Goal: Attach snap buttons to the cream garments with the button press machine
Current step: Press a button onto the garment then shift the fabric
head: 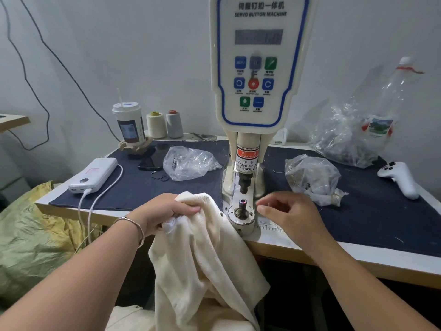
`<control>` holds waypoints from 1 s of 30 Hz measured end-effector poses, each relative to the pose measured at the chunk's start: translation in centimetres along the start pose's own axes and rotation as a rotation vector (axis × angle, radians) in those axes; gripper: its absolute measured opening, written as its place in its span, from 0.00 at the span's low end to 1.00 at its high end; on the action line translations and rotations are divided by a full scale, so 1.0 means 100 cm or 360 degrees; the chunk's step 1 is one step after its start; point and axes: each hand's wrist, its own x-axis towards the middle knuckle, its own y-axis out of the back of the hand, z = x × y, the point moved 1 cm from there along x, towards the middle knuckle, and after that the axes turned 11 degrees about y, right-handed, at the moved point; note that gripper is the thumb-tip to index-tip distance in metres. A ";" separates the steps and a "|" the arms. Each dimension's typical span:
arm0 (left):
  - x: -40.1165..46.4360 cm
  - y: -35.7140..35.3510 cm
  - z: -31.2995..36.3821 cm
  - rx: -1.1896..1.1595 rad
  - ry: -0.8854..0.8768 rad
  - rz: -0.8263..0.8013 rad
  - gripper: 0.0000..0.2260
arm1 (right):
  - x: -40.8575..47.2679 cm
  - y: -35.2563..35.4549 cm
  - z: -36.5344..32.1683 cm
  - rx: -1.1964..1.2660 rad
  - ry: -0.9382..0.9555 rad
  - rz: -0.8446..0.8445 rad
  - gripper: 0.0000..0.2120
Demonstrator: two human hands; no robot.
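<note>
- My left hand [167,211] is gripping the cream garment [202,254] w/ fingers curled over a bunched top edge, at about 9 o'clock from the lower die [243,203].
- The garment is hanging off the table's front edge [358,256] twd 6 o'clock, its upper fold lying just beside the die base, not over the die post.
- My right hand [288,211] is hovering at 3 o'clock of the die, fingers loosely bent, thumb and forefinger tips close together; can't tell if anything tiny is sitting betw them.
- The button press machine [259,68] is standing at 12 o'clock, its upper punch [244,183] sitting apart above the die.
- Plastic bag [188,163] is lying at 10 o'clock of the die on the dark mat; another bag [312,175] at 2 o'clock.
- Power bank [95,174] w/ white cable is lying far at 9 o'clock; white controller [401,179] far at 3 o'clock.
- Cup [128,123] and two thread cones [164,124] are standing at 11 o'clock, by the wall.
</note>
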 end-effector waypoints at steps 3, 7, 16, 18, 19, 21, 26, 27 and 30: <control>-0.026 0.001 -0.004 -0.0050 -0.0107 -0.0238 0.10 | -0.024 0.008 -0.005 0.0075 -0.0027 -0.0010 0.06; -0.065 -0.010 -0.005 -0.0105 -0.0253 -0.0551 0.14 | -0.049 0.004 -0.021 0.0034 0.0019 -0.0114 0.07; -0.125 -0.062 0.018 0.0100 -0.0381 -0.0958 0.13 | -0.057 0.003 -0.043 0.1142 -0.0196 -0.1177 0.37; -0.128 -0.068 0.020 0.0136 -0.0378 -0.0980 0.09 | -0.060 0.009 -0.039 0.1252 -0.0298 -0.1287 0.34; -0.129 -0.070 0.020 0.0150 -0.0369 -0.0981 0.08 | -0.061 0.012 -0.035 0.1289 -0.0359 -0.1307 0.34; -0.128 -0.074 0.020 0.0201 -0.0351 -0.0987 0.08 | -0.062 0.019 -0.026 0.1304 -0.0466 -0.1352 0.33; -0.121 -0.079 0.019 0.0390 -0.0306 -0.0988 0.11 | -0.053 0.039 -0.018 0.1146 -0.0433 -0.1165 0.17; -0.119 -0.078 0.019 0.0444 -0.0301 -0.0998 0.11 | -0.050 0.045 -0.019 0.1155 -0.0379 -0.1110 0.16; -0.112 -0.070 0.021 0.0496 -0.0249 -0.1046 0.11 | -0.045 0.059 -0.024 0.1268 -0.0301 -0.1103 0.18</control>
